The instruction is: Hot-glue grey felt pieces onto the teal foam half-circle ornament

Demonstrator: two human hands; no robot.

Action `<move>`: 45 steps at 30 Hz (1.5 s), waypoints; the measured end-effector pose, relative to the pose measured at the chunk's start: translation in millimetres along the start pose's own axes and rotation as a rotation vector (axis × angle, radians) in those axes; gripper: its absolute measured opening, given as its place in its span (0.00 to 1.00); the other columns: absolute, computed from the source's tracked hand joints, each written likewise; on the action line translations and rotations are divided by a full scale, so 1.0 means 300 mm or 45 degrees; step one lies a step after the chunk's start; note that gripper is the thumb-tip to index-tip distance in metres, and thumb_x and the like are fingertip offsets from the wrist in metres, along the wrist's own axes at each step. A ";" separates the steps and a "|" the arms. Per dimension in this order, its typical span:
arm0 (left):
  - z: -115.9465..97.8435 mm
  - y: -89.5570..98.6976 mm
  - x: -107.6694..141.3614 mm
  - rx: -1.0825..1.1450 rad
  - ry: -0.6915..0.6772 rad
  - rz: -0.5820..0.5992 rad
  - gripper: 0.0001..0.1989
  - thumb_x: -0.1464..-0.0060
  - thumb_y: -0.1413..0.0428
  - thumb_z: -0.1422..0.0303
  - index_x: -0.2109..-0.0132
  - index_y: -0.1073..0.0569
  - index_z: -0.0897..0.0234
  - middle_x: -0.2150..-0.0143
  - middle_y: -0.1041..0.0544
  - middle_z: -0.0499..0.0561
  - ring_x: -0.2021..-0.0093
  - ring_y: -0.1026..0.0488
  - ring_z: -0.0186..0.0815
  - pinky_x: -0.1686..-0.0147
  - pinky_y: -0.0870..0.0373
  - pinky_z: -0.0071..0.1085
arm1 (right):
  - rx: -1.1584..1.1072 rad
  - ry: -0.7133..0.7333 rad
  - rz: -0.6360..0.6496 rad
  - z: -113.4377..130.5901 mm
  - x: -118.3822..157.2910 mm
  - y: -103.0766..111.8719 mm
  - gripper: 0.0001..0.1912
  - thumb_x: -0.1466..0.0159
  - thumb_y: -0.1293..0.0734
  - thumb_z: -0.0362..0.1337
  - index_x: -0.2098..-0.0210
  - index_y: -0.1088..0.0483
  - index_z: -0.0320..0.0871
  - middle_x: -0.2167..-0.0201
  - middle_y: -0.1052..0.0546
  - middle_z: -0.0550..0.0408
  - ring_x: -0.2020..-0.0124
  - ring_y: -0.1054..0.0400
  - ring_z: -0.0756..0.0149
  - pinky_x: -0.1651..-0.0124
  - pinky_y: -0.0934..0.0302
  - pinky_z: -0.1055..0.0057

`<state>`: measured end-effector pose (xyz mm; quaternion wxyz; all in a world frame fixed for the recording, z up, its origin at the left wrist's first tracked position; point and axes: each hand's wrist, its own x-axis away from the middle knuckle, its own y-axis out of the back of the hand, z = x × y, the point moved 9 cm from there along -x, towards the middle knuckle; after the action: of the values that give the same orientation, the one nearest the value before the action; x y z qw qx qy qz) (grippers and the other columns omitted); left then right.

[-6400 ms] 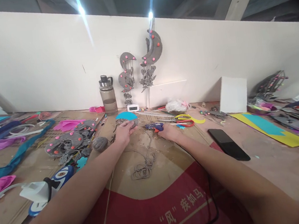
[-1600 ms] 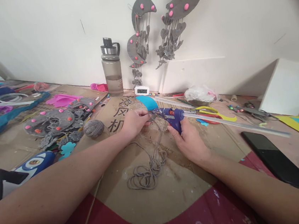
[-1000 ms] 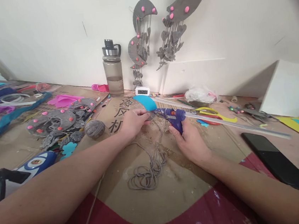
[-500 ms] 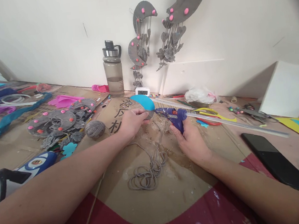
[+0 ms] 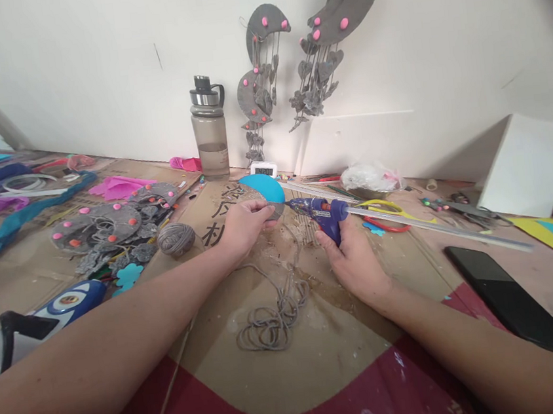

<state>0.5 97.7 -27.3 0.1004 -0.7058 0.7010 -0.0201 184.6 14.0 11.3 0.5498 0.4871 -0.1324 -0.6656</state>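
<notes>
My right hand (image 5: 356,261) is wrapped round the grip of a blue hot glue gun (image 5: 325,215), a long clear glue stick (image 5: 421,221) running out of its back. The gun's nozzle points left, close to a small grey piece (image 5: 277,211) pinched between the thumb and fingers of my left hand (image 5: 249,226). Most of that piece is hidden by my fingers. A blue rounded sheet (image 5: 264,185) lies just behind it. Grey yarn (image 5: 272,326) runs down from near my left hand into a loose tangle on the cardboard. Left of my wrist sits a ball of grey yarn (image 5: 176,238).
Behind stand a water bottle (image 5: 209,135) and a small clock (image 5: 263,169). Grey moon hangings (image 5: 267,23) are against the wall. Yellow-handled scissors (image 5: 385,206) and a phone (image 5: 508,298) lie to the right. Grey decorated pieces (image 5: 95,227) are on the left.
The glue gun has shifted very slightly to the right with my right hand. My left hand stays in place with the grey piece.
</notes>
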 end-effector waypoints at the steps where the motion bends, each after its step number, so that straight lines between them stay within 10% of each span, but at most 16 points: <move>1: -0.002 0.000 0.001 0.007 0.002 -0.002 0.08 0.61 0.38 0.67 0.75 0.26 0.68 0.74 0.27 0.46 0.72 0.30 0.29 0.64 0.25 0.32 | -0.001 -0.003 -0.004 -0.001 -0.001 0.001 0.19 0.35 0.43 0.42 0.47 0.39 0.41 0.60 0.25 0.44 0.50 0.34 0.51 0.48 0.41 0.54; 16: 0.007 0.012 -0.006 0.158 0.101 -0.048 0.07 0.59 0.37 0.70 0.71 0.25 0.69 0.69 0.24 0.50 0.69 0.26 0.30 0.62 0.26 0.32 | -0.380 -0.408 0.097 -0.128 -0.050 -0.009 0.13 0.38 0.40 0.46 0.60 0.35 0.43 0.72 0.25 0.54 0.77 0.34 0.65 0.73 0.40 0.68; 24: -0.013 -0.001 -0.001 0.170 0.033 -0.032 0.08 0.61 0.36 0.69 0.73 0.26 0.69 0.73 0.27 0.47 0.71 0.29 0.28 0.61 0.25 0.33 | 0.335 -0.383 0.369 -0.219 -0.122 -0.005 0.16 0.37 0.41 0.47 0.73 0.34 0.42 0.72 0.25 0.47 0.70 0.31 0.60 0.67 0.40 0.66; 29: -0.030 -0.006 -0.005 0.097 -0.045 -0.009 0.09 0.60 0.37 0.66 0.74 0.26 0.68 0.73 0.27 0.47 0.71 0.30 0.28 0.62 0.25 0.31 | 0.680 0.004 0.124 -0.088 -0.110 0.061 0.15 0.36 0.42 0.45 0.72 0.34 0.41 0.70 0.28 0.43 0.65 0.32 0.56 0.61 0.39 0.61; 33: -0.059 -0.017 0.005 -0.002 -0.128 0.027 0.10 0.57 0.38 0.64 0.70 0.24 0.67 0.71 0.25 0.48 0.69 0.28 0.30 0.62 0.26 0.31 | 0.275 0.176 -0.048 0.097 -0.097 0.071 0.07 0.37 0.40 0.38 0.62 0.37 0.41 0.60 0.29 0.43 0.56 0.35 0.55 0.52 0.39 0.57; 37: -0.114 -0.029 0.037 -0.083 -0.237 0.039 0.10 0.54 0.40 0.63 0.68 0.23 0.65 0.68 0.22 0.50 0.66 0.26 0.33 0.61 0.27 0.29 | -0.276 0.115 -0.063 0.173 -0.144 -0.018 0.23 0.42 0.36 0.35 0.49 0.46 0.43 0.49 0.33 0.43 0.47 0.36 0.58 0.46 0.40 0.57; 45: -0.153 -0.028 0.055 -0.064 -0.276 0.016 0.09 0.55 0.40 0.64 0.69 0.23 0.65 0.68 0.23 0.49 0.65 0.27 0.32 0.59 0.28 0.29 | -0.584 -0.150 -0.019 0.087 -0.179 -0.129 0.20 0.41 0.37 0.40 0.52 0.45 0.43 0.72 0.32 0.61 0.75 0.37 0.70 0.70 0.41 0.72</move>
<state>1.3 76.2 17.2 0.1578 -0.7016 0.6908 0.0746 136.2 64.9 23.5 0.6324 0.3108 -0.0059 -0.7095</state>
